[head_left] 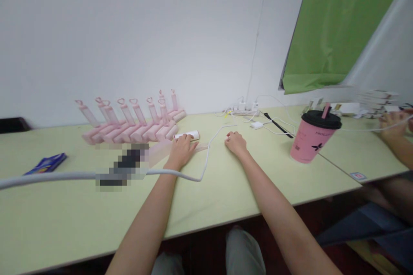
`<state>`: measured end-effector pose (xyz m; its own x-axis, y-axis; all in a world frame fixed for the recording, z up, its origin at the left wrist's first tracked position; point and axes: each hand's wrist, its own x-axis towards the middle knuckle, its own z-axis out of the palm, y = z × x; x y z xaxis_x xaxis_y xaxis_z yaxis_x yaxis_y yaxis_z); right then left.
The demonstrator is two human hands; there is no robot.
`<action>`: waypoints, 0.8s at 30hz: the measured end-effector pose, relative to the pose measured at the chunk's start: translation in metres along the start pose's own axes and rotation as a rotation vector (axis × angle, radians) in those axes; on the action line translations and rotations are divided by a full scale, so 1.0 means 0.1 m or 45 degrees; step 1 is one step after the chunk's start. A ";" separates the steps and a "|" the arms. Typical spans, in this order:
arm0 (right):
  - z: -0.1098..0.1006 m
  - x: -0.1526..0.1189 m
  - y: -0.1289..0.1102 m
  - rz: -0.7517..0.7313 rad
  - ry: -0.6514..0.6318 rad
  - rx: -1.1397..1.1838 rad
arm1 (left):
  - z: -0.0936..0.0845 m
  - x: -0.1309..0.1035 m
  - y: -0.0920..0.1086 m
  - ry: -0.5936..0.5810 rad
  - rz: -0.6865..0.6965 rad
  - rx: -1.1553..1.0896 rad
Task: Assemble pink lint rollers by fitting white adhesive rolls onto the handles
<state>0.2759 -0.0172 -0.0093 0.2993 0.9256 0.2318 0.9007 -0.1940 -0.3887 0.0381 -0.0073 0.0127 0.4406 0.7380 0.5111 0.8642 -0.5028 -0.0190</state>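
My left hand rests palm down on the pale green table, its fingers a little apart, just in front of a white cylinder. A pale pink box lies against its left side. My right hand lies on the table right of the white cable, its fingers curled in; whether they hold anything is too small to make out. Several pink lollipop-topped tubes on pink blocks stand in a row left of my left hand.
A pink cup with a black lid stands at the right. Behind are a power strip, a white plug and a black strap. A blue packet lies left. Another person's hand is at the far right.
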 end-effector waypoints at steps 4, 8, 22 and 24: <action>-0.09 0.02 0.07 0.031 -0.054 0.039 | -0.04 0.01 -0.09 0.119 -0.099 -0.016; -0.14 0.05 0.14 0.036 -0.089 0.064 | -0.10 0.01 -0.16 0.223 -0.161 -0.006; -0.14 0.04 0.06 0.132 0.020 0.141 | -0.09 0.02 -0.18 0.187 -0.215 -0.093; -0.13 0.03 0.05 0.135 0.031 0.090 | -0.07 0.05 -0.18 0.145 -0.292 -0.299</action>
<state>0.2854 -0.0198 0.0015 0.4001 0.8928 0.2070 0.8392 -0.2661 -0.4742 0.0228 0.0020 0.0216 0.1998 0.7956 0.5720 0.8523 -0.4291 0.2991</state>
